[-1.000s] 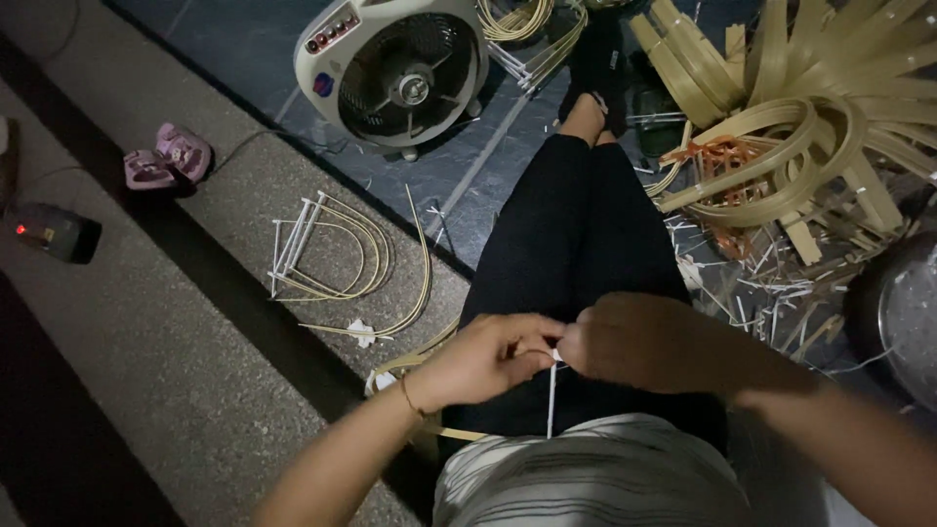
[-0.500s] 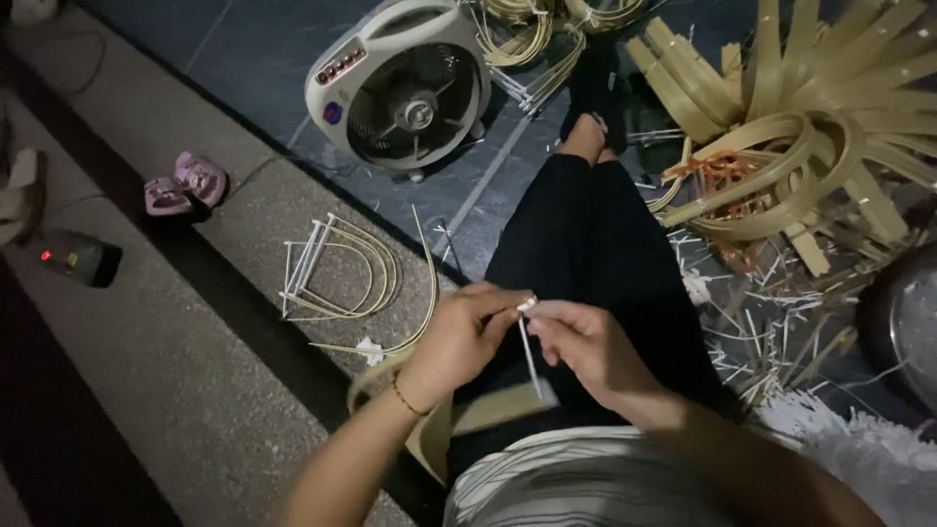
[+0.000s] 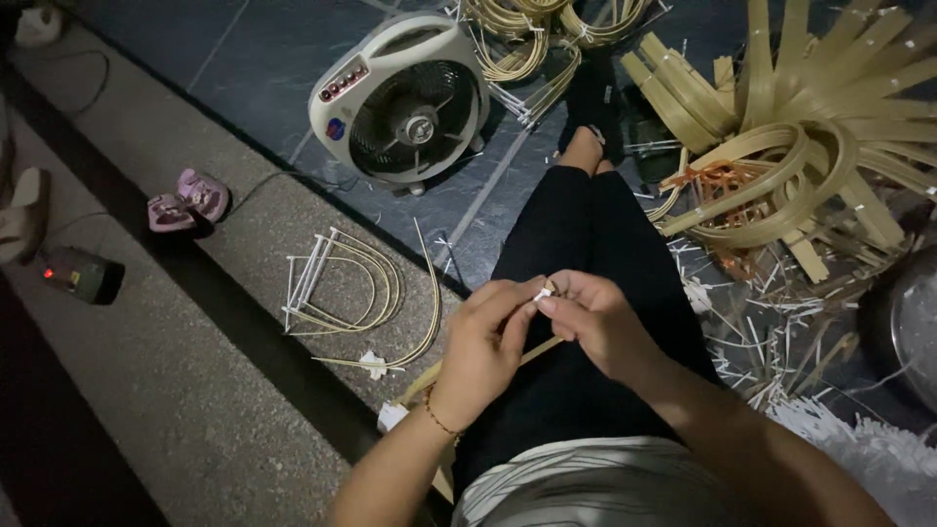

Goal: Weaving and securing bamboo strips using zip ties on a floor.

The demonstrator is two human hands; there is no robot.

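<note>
My left hand (image 3: 485, 344) and my right hand (image 3: 592, 317) meet over my lap, above black trousers. Together they pinch the end of a thin bamboo strip (image 3: 532, 352) that runs down to the left under my left hand. A small white tie (image 3: 543, 292) sits at the strip's tip between my fingertips. A thin bracelet circles my left wrist.
A white floor fan (image 3: 402, 101) lies on the dark tiles ahead. Bent bamboo hoops bound with white ties (image 3: 342, 290) rest on the grey ledge at left. A heap of wide bamboo strips (image 3: 781, 146) and white offcuts (image 3: 761, 332) fills the right. Small pink shoes (image 3: 187, 200) lie farther left.
The long white tie tail that hung below my hands is gone; only a short white stub shows at the strip's tip. My hands stay together over my lap.
</note>
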